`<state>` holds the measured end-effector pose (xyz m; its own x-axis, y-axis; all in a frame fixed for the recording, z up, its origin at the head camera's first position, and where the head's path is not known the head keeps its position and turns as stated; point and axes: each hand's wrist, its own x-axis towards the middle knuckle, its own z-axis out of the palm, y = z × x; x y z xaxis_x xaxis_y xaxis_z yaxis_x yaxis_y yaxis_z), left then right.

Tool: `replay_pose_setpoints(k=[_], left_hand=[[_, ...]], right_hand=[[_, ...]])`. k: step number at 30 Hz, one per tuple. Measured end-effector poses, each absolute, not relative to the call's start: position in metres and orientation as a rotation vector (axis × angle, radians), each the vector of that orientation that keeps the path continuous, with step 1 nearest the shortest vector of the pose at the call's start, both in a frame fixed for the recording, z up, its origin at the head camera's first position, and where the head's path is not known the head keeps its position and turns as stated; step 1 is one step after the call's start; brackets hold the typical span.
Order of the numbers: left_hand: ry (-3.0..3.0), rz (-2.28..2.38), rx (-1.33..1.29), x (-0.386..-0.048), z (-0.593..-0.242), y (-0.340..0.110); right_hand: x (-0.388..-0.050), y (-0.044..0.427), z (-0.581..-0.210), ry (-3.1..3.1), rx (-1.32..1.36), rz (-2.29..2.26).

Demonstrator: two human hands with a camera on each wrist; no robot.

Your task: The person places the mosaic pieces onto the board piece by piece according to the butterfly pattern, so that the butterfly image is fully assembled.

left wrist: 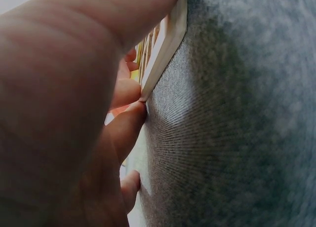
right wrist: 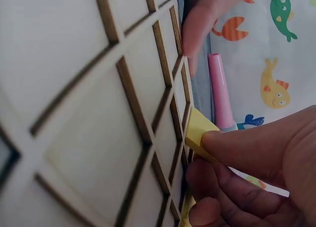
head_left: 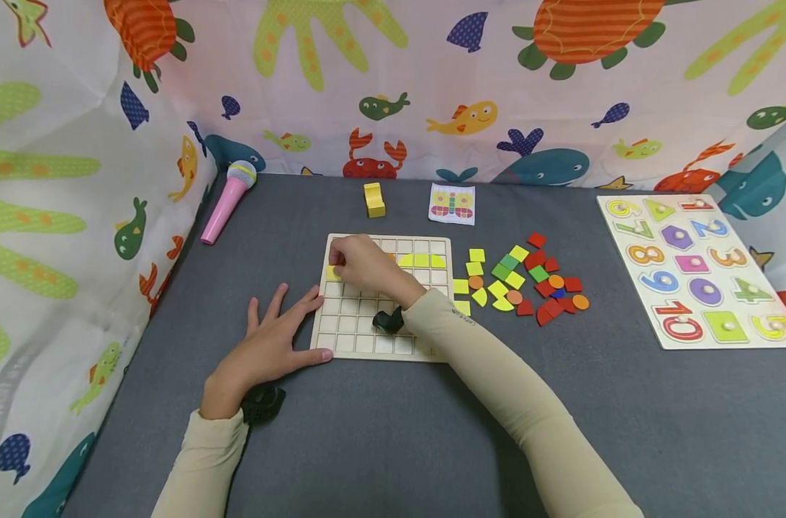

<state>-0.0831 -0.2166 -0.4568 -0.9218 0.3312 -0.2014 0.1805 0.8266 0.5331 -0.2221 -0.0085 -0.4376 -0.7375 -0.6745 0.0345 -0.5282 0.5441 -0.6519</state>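
My right hand (head_left: 370,267) reaches over the upper left of a wooden grid board (head_left: 345,325). Thumb and fingers pinch a yellow tile (right wrist: 199,128) at a square by the board's left edge, as the right wrist view shows. Farther right along the upper part of the grid sit several yellow tiles (head_left: 421,260), and a bit of orange shows beside my knuckles. My left hand (head_left: 260,363) rests with spread fingers against the board's left side, its thumb at the near left corner. Squares under my right hand are hidden.
Loose red, green, yellow, orange and blue tiles (head_left: 508,262) lie right of the board. Behind it are a yellow block (head_left: 374,200) and a butterfly pattern card (head_left: 452,204). A pink toy microphone (head_left: 224,205) lies far left, a number puzzle board (head_left: 639,288) far right.
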Motion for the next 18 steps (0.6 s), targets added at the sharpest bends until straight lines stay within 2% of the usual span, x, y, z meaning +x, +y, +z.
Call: replay_pose_setpoints(k=[18], left_hand=[[2.721, 0.750, 0.390, -0.0831, -0.4571, -0.2172]], right_hand=[[-0.2150, -0.0020, -0.4370, 2.558, -1.128, -0.950]])
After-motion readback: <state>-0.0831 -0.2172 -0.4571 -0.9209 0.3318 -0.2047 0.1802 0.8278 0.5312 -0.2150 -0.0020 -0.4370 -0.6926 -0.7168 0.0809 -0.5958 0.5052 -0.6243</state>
